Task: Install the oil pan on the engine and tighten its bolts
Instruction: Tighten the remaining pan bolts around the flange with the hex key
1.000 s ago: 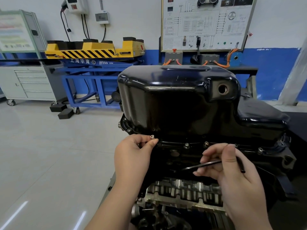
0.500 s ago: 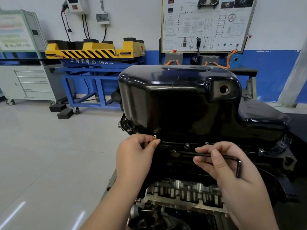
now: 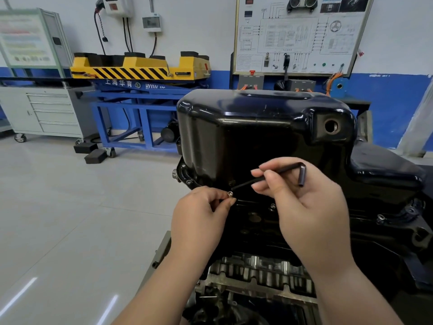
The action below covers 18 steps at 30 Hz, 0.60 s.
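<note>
**Key tip poised just above the bolt at the pan's near flange**

The bolt [image 3: 230,194] sat at the near left stretch of the flange of the oil pan [image 3: 257,127], its silvery socket head turned up toward the camera. It was pinched between the thumb and forefinger of the left hand [image 3: 199,216]. How far its thread had entered the hole could not be told, as the fingertips hid the shank.

The black pan rested upside down on the engine [image 3: 269,273], and other bolts [image 3: 272,205] already stood in the flange further right.

The hex key [image 3: 288,167] lay above and to the right of the bolt. Its long arm sloped from upper right down to lower left, and the tip ended just above the bolt head. Whether the tip touched the socket could not be told. The short arm hung down at the far right end.

The right hand [image 3: 309,207] gripped the long arm near its middle, thumb under and fingers curled over. The left hand was the nearer to the bolt, its other fingers folded loosely.

The next move likely turned on bringing the tip down and left into the socket, with the key lined up on the bolt's axis.
</note>
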Each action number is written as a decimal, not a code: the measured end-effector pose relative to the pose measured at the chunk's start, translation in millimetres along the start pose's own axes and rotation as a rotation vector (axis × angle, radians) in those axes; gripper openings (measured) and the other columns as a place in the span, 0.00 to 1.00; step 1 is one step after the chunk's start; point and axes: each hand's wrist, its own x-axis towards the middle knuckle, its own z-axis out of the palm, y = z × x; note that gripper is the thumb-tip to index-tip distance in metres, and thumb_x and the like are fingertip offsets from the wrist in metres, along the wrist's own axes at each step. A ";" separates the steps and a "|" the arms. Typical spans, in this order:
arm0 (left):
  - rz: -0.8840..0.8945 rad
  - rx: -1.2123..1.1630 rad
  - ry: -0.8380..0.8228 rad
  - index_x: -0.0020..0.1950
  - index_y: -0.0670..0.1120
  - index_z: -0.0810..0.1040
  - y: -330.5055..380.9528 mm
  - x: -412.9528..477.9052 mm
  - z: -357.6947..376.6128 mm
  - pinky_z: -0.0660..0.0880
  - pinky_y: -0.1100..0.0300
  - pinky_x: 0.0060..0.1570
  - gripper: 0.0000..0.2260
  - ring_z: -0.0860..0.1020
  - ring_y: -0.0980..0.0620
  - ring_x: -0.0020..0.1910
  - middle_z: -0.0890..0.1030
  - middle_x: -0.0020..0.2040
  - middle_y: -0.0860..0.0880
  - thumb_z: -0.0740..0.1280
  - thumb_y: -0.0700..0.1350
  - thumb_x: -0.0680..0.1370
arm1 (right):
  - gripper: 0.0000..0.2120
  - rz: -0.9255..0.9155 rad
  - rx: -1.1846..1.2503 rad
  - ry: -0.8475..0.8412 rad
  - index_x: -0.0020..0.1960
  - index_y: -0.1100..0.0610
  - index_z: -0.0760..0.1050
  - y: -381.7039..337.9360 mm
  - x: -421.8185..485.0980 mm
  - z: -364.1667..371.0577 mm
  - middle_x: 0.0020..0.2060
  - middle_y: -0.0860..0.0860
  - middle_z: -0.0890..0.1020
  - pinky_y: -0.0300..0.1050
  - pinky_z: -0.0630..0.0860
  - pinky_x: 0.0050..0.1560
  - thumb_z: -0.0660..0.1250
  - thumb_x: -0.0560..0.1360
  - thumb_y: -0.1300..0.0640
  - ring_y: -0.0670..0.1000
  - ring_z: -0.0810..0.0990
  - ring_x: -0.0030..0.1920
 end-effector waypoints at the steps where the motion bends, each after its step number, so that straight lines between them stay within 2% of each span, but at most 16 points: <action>1: -0.001 -0.006 -0.002 0.43 0.50 0.84 -0.5 0.0 0.2 0.66 0.78 0.37 0.03 0.74 0.65 0.36 0.75 0.33 0.61 0.73 0.48 0.71 | 0.08 -0.008 -0.030 -0.020 0.46 0.49 0.78 1.0 2.7 2.8 0.40 0.43 0.83 0.41 0.80 0.44 0.64 0.77 0.61 0.43 0.83 0.42; 6: 0.006 -0.017 -0.017 0.41 0.50 0.83 -2.4 0.3 0.6 0.67 0.75 0.36 0.02 0.73 0.64 0.35 0.75 0.32 0.59 0.72 0.48 0.71 | 0.08 -0.041 -0.171 -0.120 0.46 0.53 0.79 5.9 11.9 10.2 0.39 0.44 0.83 0.37 0.79 0.42 0.65 0.76 0.65 0.39 0.82 0.41; 12: 0.021 -0.030 -0.015 0.41 0.51 0.83 -4.8 0.8 1.0 0.68 0.74 0.36 0.02 0.74 0.64 0.36 0.75 0.32 0.58 0.73 0.48 0.71 | 0.04 -0.120 -0.225 -0.158 0.46 0.57 0.79 0.9 25.8 6.3 0.37 0.47 0.83 0.45 0.80 0.42 0.65 0.76 0.61 0.42 0.82 0.40; 18: 0.020 -0.040 -0.019 0.40 0.52 0.83 -4.9 1.4 1.1 0.66 0.77 0.37 0.02 0.74 0.65 0.36 0.74 0.31 0.59 0.73 0.48 0.71 | 0.04 -0.082 -0.174 -0.193 0.46 0.57 0.79 -1.9 30.7 3.1 0.37 0.46 0.83 0.49 0.81 0.42 0.65 0.76 0.62 0.44 0.83 0.39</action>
